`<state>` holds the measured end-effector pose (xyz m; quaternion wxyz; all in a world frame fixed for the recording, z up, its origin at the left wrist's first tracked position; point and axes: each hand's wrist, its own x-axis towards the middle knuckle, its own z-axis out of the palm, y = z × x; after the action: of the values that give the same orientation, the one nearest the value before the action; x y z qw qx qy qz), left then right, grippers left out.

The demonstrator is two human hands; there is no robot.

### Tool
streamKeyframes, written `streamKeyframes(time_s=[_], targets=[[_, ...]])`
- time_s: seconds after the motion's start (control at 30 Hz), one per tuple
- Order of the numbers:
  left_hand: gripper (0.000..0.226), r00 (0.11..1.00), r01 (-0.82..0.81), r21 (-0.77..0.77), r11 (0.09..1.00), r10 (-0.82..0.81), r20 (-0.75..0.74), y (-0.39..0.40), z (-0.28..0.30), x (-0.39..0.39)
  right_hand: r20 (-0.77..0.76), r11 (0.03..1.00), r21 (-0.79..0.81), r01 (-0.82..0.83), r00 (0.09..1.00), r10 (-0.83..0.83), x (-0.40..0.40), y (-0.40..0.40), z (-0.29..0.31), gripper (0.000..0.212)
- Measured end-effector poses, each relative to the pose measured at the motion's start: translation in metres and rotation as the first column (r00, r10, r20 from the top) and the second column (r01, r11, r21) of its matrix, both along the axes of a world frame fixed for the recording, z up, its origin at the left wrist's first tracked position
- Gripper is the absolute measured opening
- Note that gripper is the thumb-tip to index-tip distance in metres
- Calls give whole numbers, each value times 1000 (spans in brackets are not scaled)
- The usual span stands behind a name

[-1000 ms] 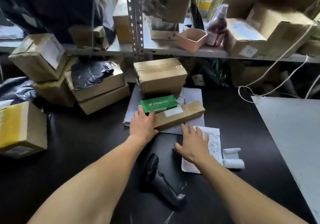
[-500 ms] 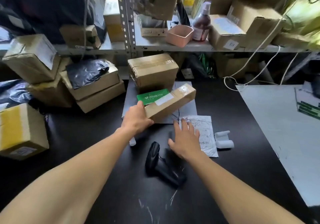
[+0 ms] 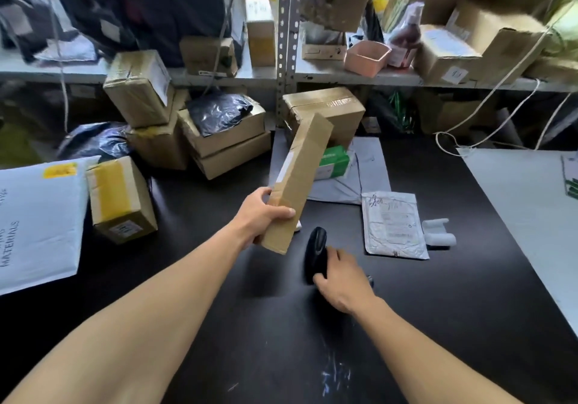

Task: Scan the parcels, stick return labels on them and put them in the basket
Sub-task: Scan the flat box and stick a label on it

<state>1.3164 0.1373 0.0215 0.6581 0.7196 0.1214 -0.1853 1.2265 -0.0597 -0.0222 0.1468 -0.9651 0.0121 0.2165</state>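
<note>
Parcel lifted, scanner grasped.
Left hand (image 3: 261,216) grip holds the long parcel (image 3: 300,181) tilted above the table (image 3: 469,325); right hand (image 3: 342,280) grip curls round the scanner (image 3: 316,250).

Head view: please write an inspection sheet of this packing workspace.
Surface: black table, scuffed near the front edge.
Job's things: long cardboard parcel lifted and tilted; black scanner on the table; grey mailer lying flat.
Clutter: stacked boxes, black bags, green box, white padded envelope.
Grips: left hand holds the parcel's near end; right hand closing on the scanner.
Cables: white cord hanging from the shelf.
Surroundings: metal shelf crowded with cartons, pink tub.
</note>
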Motion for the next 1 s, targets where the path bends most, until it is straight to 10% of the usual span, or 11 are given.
streamKeyframes(time_s=[0.17,0.5,0.57,0.67,0.77,0.9,1.0], targets=[[53,991,90,201,976,-66,-119,19,-5,-22,13,999,-27,41,999,-41,-6,9,-9,51],[58,979,166,118,979,-149,-142,62,-7,-60,96,898,300,321,927,-364,-29,24,16,37],[75,961,276,419,865,-253,-111,66,-5,-62,101,852,381,358,900,-424,-29,26,29,37],[73,931,235,873,427,-356,-77,67,4,-71,112,809,468,355,884,-453,-27,28,46,33],[55,869,113,988,105,-493,-47,59,11,-82,150,812,503,297,895,-420,-24,33,55,34],[95,814,350,936,23,-502,-292,55,-6,-90,128,800,525,291,902,-412,-26,42,57,25],[106,785,554,805,213,-456,-420,57,-17,-96,122,792,543,278,907,-402,-31,43,53,28]])
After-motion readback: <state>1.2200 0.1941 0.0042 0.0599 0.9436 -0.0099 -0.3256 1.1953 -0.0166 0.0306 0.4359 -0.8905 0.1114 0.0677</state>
